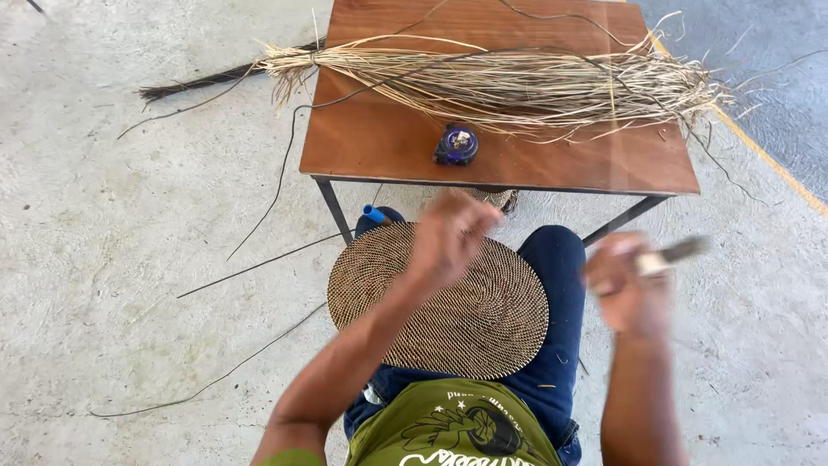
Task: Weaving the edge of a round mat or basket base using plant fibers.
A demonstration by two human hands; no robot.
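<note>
left hand [448, 237]: smeared by motion blur; fingers cannot be told apart, and whether anything is pinched cannot be read.
right hand [628, 289]: blurred likewise; a pale-handled tool [668, 256] is seen in its grasp, but its kind cannot be made out.
woven mat [448, 302]: partly covered by the left forearm; near edge hidden behind the green shirt [453, 427].
shirt print: cut off by the bottom edge.
small blue object [456, 144]: too small for its kind to be told.
blue tip [373, 212]: mostly hidden behind the mat's rim.
table [371, 138]: far side cut off by the top edge.
fibre bundle [509, 82]: single strands not resolved.
</note>
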